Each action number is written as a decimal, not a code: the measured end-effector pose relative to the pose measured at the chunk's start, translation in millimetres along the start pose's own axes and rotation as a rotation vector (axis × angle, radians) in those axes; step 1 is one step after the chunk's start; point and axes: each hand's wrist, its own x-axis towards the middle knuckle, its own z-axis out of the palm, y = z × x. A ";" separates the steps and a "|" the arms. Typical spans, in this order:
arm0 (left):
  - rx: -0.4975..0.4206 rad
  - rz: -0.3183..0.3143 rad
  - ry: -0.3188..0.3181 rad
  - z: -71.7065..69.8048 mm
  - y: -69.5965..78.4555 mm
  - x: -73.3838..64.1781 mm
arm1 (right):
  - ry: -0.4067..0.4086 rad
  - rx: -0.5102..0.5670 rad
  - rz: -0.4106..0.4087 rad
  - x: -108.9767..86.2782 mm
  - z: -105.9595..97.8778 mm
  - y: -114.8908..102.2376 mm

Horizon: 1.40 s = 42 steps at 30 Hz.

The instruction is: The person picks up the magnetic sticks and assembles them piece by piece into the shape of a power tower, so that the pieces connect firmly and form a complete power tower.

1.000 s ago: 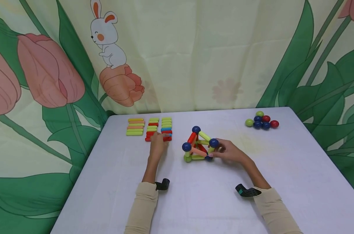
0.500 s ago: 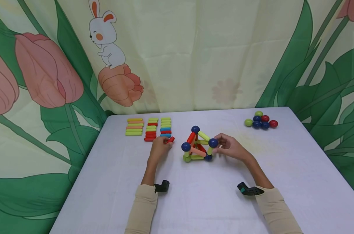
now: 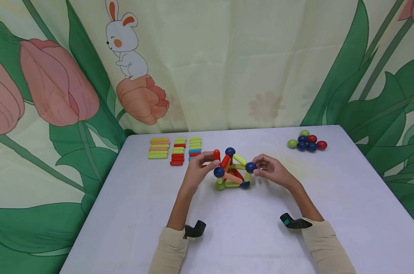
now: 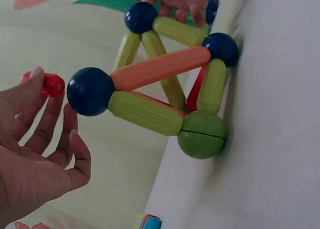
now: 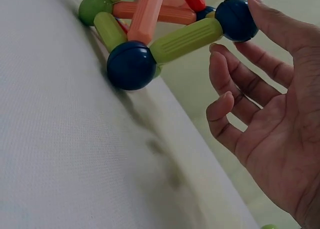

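Note:
A frame of ball-and-rod building pieces (image 3: 233, 177) stands on the table, with blue and green balls joined by yellow-green, red and orange rods. My left hand (image 3: 195, 170) pinches a red rod (image 3: 216, 155) between thumb and fingers, held upright just left of the frame's top. In the left wrist view this red rod (image 4: 53, 85) is end-on beside a blue ball (image 4: 91, 91), with a small gap between them. At the frame's right corner, my right hand (image 3: 273, 173) holds a blue ball (image 5: 238, 19) between thumb and index finger, its other fingers loosely curled.
Rods (image 3: 158, 149) lie in three columns at the table's back left, coloured yellow-green, orange, red and blue. Loose balls (image 3: 307, 141) in green, blue and red cluster at the back right. A printed curtain (image 3: 207, 68) hangs behind the white table (image 3: 131, 213).
My left hand has picked a red rod from the right column and carried it up and right to the frame, turning it upright. The right hand stays at the frame's right corner.

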 end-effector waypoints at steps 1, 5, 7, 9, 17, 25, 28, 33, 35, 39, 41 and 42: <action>0.022 0.012 -0.013 2.2 -0.1 -1.0 | -0.002 0.002 -0.005 0.0 -0.3 0.3; 0.094 0.059 -0.035 9.8 -3.1 -4.5 | 0.005 0.005 -0.016 -0.3 -1.4 0.9; 0.117 0.094 -0.030 13.6 -4.2 -5.9 | 0.011 0.005 -0.021 -0.4 -2.1 0.5; 0.144 0.136 -0.012 17.9 -4.7 -6.8 | 0.014 0.013 -0.018 -0.6 -2.8 0.0; 0.291 0.211 0.010 38.0 -7.6 -9.0 | 0.020 0.054 -0.015 -1.0 -2.7 -2.8; 0.390 0.200 -0.063 47.1 -13.0 -7.7 | 0.024 0.072 -0.043 1.6 0.9 -2.6; 0.406 0.188 -0.072 48.0 -12.9 -8.1 | 0.019 0.091 -0.059 1.8 3.4 -3.1; 0.391 0.181 -0.086 47.9 -12.8 -9.9 | 0.010 0.076 -0.069 1.6 11.2 -3.6; 0.384 0.182 -0.094 47.4 -14.0 -10.7 | 0.003 0.058 -0.070 1.4 15.3 -4.3; 0.371 0.190 -0.111 46.2 -15.8 -11.1 | 0.005 0.032 -0.072 0.5 20.5 -6.3; 0.372 0.192 -0.119 45.3 -16.7 -10.5 | 0.012 0.031 -0.066 -0.1 21.6 -6.9; 0.378 0.194 -0.122 44.9 -16.9 -10.2 | 0.016 0.032 -0.065 -0.6 22.1 -7.4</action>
